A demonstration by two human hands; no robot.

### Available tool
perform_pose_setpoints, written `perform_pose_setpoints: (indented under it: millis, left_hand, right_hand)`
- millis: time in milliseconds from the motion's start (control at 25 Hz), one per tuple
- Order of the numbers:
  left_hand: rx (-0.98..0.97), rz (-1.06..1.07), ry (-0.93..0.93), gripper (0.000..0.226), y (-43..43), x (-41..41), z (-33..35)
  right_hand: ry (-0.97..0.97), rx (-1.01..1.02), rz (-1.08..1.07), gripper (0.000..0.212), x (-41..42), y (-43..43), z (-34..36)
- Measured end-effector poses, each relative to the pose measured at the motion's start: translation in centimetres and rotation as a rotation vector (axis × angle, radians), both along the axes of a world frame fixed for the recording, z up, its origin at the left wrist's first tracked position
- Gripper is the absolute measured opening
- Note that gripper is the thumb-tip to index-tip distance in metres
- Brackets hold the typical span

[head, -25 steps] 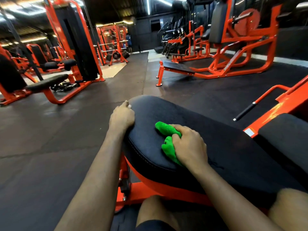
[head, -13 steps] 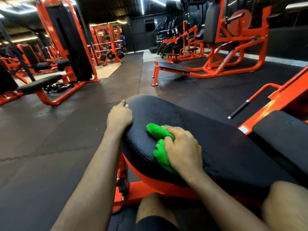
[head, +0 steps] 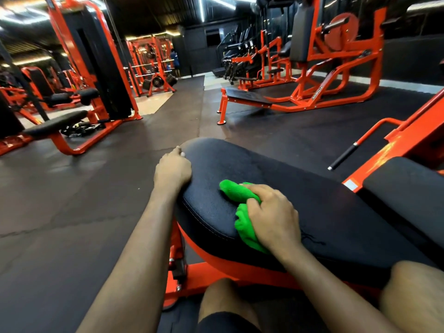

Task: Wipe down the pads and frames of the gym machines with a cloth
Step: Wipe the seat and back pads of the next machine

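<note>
A right hand (head: 271, 215) grips a bunched green cloth (head: 240, 212) against a black seat pad (head: 300, 188), while the left hand (head: 172, 169) curls over the pad's near-left edge. Beyond, dark rubber flooring (head: 72, 200) stretches toward orange-framed machines (head: 324, 68).

Both arms are uncovered: the left forearm (head: 134, 248) and right forearm (head: 324, 284) are bare down to the left hand (head: 171, 170) and right hand (head: 271, 217). The left hand's fingernails (head: 182, 154) are short. Black shorts (head: 225, 324) cover the left thigh, with the hem just above the bare left knee (head: 223, 299). The right knee (head: 413, 292) is also bare.
</note>
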State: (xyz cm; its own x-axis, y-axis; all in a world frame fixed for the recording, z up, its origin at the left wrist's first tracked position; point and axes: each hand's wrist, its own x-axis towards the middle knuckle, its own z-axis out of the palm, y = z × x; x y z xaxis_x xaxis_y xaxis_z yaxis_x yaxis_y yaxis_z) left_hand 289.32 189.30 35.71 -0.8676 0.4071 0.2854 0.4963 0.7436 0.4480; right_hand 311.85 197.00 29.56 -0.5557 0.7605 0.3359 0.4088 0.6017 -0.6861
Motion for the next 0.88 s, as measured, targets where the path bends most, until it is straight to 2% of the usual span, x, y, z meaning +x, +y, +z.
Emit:
perform_pose_setpoints:
  millis: [120,200,320,440,520,560,640,760,840,880]
  left_hand:
    - [0.021,0.004,-0.011,0.041,0.0,-0.1,-0.2]
    - [0.024,0.010,-0.018,0.041,0.1,-0.1,-0.3]
    - [0.053,0.016,-0.001,0.041,0.0,0.1,-0.3]
    - [0.198,0.051,0.049,0.037,-0.4,0.8,-0.2]
    - [0.314,0.059,0.145,0.030,-0.9,1.9,0.0]
    - [0.345,0.040,0.180,0.028,-1.1,2.5,0.0]
    - [0.395,-0.064,0.208,0.024,-0.9,4.0,0.6]
    - [0.449,-0.336,0.178,0.023,-0.2,6.5,3.2]
    - [0.355,-0.593,0.166,0.030,-0.1,8.5,5.1]
    - [0.279,-0.729,0.136,0.036,-0.1,9.5,5.7]
  right_hand:
    - [-0.085,-0.102,-0.149,0.038,0.8,2.6,-1.3]
    - [-0.144,-0.074,-0.199,0.036,-0.2,2.0,-0.8]
    - [-0.084,0.010,-0.119,0.039,-1.1,0.4,-0.3]
    - [-0.046,0.032,-0.002,0.042,0.0,1.9,-1.3]
    - [-0.092,0.002,-0.038,0.040,1.0,3.5,-2.1]
    - [-0.089,-0.074,-0.053,0.039,1.1,4.1,-2.1]
    - [0.065,-0.262,-0.035,0.037,1.3,4.5,-0.9]
    - [0.582,-0.520,0.123,0.032,1.4,4.4,1.8]
    - [0.921,-0.710,0.283,0.025,1.5,4.1,3.5]
    - [1.028,-0.748,0.339,0.024,1.7,3.8,4.3]
